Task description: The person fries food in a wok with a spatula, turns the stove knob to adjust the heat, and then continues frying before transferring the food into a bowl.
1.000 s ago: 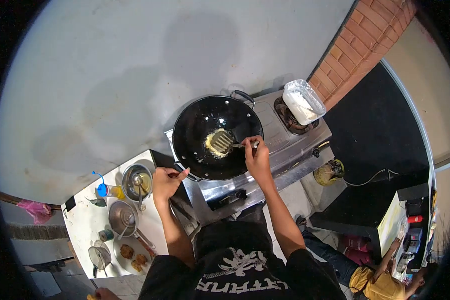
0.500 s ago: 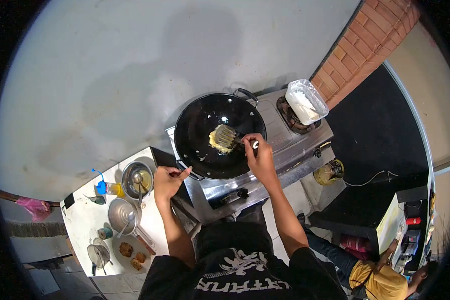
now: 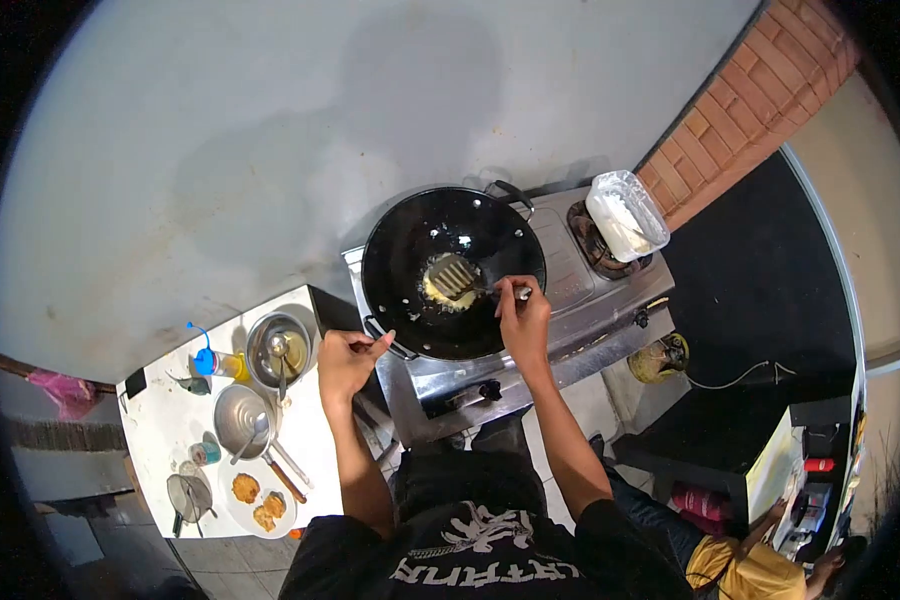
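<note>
My right hand (image 3: 525, 315) is closed round the handle of a slotted spatula (image 3: 454, 276). The spatula's blade rests over a pale yellow, frying piece of food (image 3: 440, 298) in oil at the bottom of a black wok (image 3: 400, 235), partly covering it. At the wok's near left side, my left hand (image 3: 348, 365) has thumb and fingers closed at the side handle (image 3: 402, 352); part of that handle is hidden behind the hand. The wok sits on a steel gas stove (image 3: 560, 345).
Right of the wok, a plastic-lined tub of white powder (image 3: 625, 215) stands on the other burner. On the left table are a metal bowl (image 3: 260, 330), a saucepan (image 3: 225, 415), a blue-capped bottle (image 3: 220, 365), a strainer (image 3: 190, 495) and a plate (image 3: 240, 515) of fried pieces. Someone in yellow (image 3: 740, 570) is at lower right.
The view has shifted slightly, bringing more of the plate into sight. The spatula blade has turned a little over the food, and my right hand's grip has tilted. My left hand stays at the handle.
</note>
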Demonstrator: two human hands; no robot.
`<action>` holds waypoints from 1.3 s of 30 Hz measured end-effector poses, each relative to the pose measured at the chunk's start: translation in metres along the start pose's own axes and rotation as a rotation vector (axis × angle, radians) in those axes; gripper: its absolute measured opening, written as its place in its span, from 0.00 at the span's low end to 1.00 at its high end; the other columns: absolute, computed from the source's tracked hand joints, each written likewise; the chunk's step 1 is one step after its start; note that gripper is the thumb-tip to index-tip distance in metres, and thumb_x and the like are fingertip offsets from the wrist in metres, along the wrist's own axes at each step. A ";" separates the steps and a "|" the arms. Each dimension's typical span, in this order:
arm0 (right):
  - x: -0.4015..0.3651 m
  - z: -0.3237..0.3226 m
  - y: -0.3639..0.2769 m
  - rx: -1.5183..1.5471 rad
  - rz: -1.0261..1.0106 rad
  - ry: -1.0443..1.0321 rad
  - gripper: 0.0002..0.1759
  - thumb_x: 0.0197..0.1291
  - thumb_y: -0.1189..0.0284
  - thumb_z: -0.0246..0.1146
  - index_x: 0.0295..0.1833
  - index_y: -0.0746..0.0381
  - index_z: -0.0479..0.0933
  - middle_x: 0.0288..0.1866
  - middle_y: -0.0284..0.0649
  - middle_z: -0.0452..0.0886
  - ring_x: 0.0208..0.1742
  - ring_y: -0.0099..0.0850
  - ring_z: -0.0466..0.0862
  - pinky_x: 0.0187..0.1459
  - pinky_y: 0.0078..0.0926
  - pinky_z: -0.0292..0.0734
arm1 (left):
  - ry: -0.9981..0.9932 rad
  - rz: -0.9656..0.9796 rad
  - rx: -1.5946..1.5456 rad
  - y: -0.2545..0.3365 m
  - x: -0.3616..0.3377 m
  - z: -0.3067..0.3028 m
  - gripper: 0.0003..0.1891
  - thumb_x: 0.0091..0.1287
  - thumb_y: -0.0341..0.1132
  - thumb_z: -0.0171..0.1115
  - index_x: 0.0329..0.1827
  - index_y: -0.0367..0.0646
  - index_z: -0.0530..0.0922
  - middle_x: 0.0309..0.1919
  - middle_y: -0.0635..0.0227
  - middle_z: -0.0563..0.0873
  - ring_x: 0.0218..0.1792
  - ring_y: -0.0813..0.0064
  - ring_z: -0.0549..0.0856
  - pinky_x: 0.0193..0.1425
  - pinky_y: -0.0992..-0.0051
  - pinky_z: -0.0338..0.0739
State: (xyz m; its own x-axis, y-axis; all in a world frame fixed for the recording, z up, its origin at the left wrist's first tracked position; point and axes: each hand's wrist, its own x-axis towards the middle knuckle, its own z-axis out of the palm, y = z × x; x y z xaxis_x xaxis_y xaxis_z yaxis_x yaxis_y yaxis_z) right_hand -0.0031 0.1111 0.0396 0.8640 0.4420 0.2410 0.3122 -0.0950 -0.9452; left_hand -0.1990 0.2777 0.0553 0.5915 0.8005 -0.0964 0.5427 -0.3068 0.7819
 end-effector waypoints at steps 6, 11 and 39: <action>-0.003 0.002 0.019 0.028 -0.082 0.027 0.06 0.69 0.76 0.56 0.42 0.69 0.72 0.32 0.43 0.81 0.31 0.24 0.79 0.30 0.21 0.73 | 0.031 0.009 0.007 0.002 -0.006 0.002 0.19 0.53 0.44 0.76 0.24 0.33 0.84 0.11 0.63 0.78 0.14 0.76 0.75 0.24 0.75 0.69; -0.003 -0.002 0.014 -0.050 -0.103 -0.048 0.06 0.69 0.76 0.55 0.43 0.69 0.71 0.34 0.44 0.81 0.28 0.23 0.78 0.28 0.19 0.71 | 0.079 -0.023 0.015 0.009 -0.011 0.004 0.19 0.53 0.46 0.76 0.25 0.35 0.85 0.11 0.63 0.77 0.14 0.74 0.75 0.24 0.73 0.69; 0.073 -0.031 -0.011 0.189 -0.207 -0.399 0.06 0.65 0.76 0.62 0.39 0.68 0.75 0.23 0.37 0.79 0.21 0.20 0.78 0.22 0.20 0.70 | 0.556 -0.224 0.114 0.028 -0.042 0.053 0.17 0.57 0.46 0.72 0.32 0.38 0.86 0.17 0.62 0.82 0.23 0.60 0.83 0.32 0.65 0.76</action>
State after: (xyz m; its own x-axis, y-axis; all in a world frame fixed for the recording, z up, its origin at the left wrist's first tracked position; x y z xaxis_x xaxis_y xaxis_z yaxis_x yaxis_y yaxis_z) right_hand 0.0691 0.1171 0.0748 0.5607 0.7458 0.3598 0.3521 0.1786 -0.9188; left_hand -0.1770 0.2079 0.0482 0.0722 0.9915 0.1087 0.6966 -0.1281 0.7060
